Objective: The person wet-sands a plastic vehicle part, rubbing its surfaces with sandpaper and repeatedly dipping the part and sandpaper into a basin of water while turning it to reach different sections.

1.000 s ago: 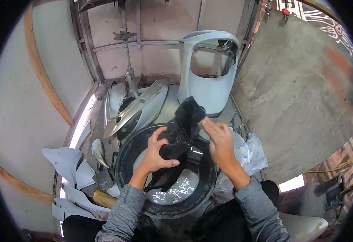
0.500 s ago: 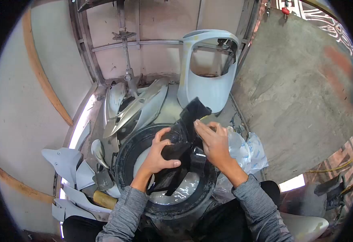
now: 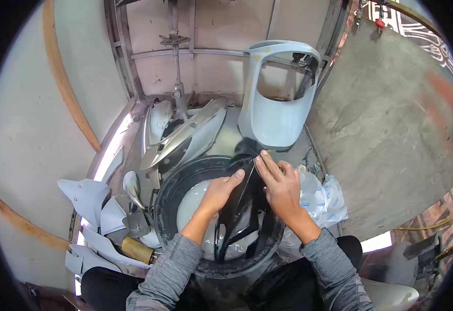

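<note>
A glossy black plastic panel (image 3: pixel 240 199), long and narrow toward its lower end, is held tilted over a black round tub (image 3: pixel 170 179) of cloudy water (image 3: pixel 191 202). My left hand (image 3: pixel 220 193) grips the panel's left edge, thumb on top and the other fingers hidden behind it. On the panel's upper right part, my right hand (image 3: pixel 281 186) presses with its fingers together. A thin yellowish edge shows by those fingertips; what it belongs to I cannot make out. The panel's lower end hangs just above or in the water; I cannot tell which.
A pale blue-white fairing (image 3: pixel 275 122) stands behind the tub. Silver curved panels (image 3: pixel 187 132) lean at the back left. White panel pieces (image 3: pixel 84 197), a yellow cylinder (image 3: pixel 137 250) and a mirror-like part (image 3: pixel 131 185) lie left. Plastic bags (image 3: pixel 322 199) sit right, beside a grey board (image 3: pixel 382 119).
The black panel has turned, its long narrow end now pointing down toward me. My left hand has shifted its grip along the edge. The whole view has moved slightly.
</note>
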`<state>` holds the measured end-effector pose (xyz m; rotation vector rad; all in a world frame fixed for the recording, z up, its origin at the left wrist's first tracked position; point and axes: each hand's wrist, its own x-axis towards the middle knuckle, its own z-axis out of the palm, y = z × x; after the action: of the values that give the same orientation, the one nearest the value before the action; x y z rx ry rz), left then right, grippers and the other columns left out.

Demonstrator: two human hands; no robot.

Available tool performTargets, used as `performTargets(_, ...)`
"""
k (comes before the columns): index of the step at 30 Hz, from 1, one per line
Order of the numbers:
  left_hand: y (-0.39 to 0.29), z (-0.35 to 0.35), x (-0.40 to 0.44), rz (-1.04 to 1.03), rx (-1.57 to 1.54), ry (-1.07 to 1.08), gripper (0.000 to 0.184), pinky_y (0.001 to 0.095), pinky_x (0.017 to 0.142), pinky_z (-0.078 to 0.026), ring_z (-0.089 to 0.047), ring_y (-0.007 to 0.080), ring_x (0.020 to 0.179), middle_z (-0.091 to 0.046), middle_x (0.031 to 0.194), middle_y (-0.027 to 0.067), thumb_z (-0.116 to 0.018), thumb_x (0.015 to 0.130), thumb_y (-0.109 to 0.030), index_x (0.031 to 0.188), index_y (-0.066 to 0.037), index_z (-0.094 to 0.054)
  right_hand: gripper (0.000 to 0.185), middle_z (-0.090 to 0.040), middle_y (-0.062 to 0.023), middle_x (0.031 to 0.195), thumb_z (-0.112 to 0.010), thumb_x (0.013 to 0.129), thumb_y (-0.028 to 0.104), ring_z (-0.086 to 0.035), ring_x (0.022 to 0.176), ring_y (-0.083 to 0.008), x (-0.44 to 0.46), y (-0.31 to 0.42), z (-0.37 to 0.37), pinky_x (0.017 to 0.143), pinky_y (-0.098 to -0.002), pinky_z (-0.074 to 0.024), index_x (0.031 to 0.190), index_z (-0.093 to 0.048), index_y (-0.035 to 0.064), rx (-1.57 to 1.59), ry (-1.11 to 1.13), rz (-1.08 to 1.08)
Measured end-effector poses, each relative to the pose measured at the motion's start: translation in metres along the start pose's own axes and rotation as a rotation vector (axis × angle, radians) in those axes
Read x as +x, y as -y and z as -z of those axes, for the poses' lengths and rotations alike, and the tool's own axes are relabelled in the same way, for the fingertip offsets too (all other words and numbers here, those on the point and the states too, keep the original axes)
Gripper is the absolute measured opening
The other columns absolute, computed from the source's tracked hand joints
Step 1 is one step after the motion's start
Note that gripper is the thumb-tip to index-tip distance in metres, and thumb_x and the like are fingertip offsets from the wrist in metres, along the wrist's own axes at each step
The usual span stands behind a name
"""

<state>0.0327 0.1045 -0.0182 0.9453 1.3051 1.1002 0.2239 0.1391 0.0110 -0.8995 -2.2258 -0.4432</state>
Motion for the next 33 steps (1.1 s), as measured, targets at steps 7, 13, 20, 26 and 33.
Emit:
performTargets(7, 0.0, 0.012, 0.006, 0.283, -0.197, 0.041, 0.076, 0.0355, 0.083, -0.055, -0.069, 0.0252, 0.095, -0.07, 0.111, 0.0206, -0.061, 0.093, -0.06, 0.118, 0.011, -0.065, 0.052, -0.052, -0.0178, 0.139, -0.059, 0.081, 0.006, -0.061, 0.102, -0.0302, -0.015, 0.009, 0.003, 0.08, -0.0395, -0.0493, 0.133, -0.061, 0.0095, 0.19, 0.14, 0.264)
performTargets(13, 0.02, 0.017, 0.021, 0.229, -0.12, 0.088, 0.078, 0.0348, 0.082, -0.055, -0.069, 0.0252, 0.096, -0.069, 0.112, 0.0209, -0.061, 0.092, -0.062, 0.118, 0.012, -0.064, 0.05, -0.052, -0.022, 0.136, -0.058, 0.082, 0.005, -0.061, 0.106, -0.0367, -0.006, -0.001, 0.001, 0.083, -0.0436, -0.0495, 0.132, -0.059, 0.0056, 0.121, 0.172, 0.124)
performTargets(20, 0.015, 0.022, 0.014, 0.25, -0.193, 0.065, 0.076, 0.0355, 0.082, -0.056, -0.069, 0.0253, 0.094, -0.069, 0.11, 0.0209, -0.062, 0.093, -0.06, 0.118, 0.011, -0.064, 0.045, -0.055, -0.0191, 0.13, -0.057, 0.084, 0.009, -0.061, 0.104, -0.0314, -0.014, 0.029, 0.007, 0.08, -0.0392, -0.0498, 0.129, -0.061, 0.0015, 0.209, 0.237, 0.264)
performTargets(26, 0.038, 0.017, 0.03, 0.23, -0.191, 0.081, 0.07, 0.0354, 0.082, -0.056, -0.069, 0.0245, 0.09, -0.07, 0.107, 0.0202, -0.062, 0.094, -0.057, 0.116, 0.009, -0.066, 0.058, -0.052, -0.0207, 0.133, -0.059, 0.078, -0.001, -0.059, 0.103, -0.0361, -0.004, 0.016, 0.003, 0.077, -0.0448, -0.0461, 0.136, -0.057, 0.0062, 0.129, 0.228, 0.103)
performTargets(33, 0.032, 0.021, 0.019, 0.219, -0.077, 0.081, 0.065, 0.0354, 0.082, -0.055, -0.069, 0.0248, 0.092, -0.071, 0.109, 0.0188, -0.062, 0.094, -0.055, 0.117, 0.005, -0.068, 0.055, -0.054, -0.018, 0.128, -0.056, 0.082, 0.006, -0.059, 0.104, -0.0347, -0.016, 0.04, 0.01, 0.088, -0.043, -0.0475, 0.137, -0.059, 0.0084, 0.263, 0.305, 0.269)
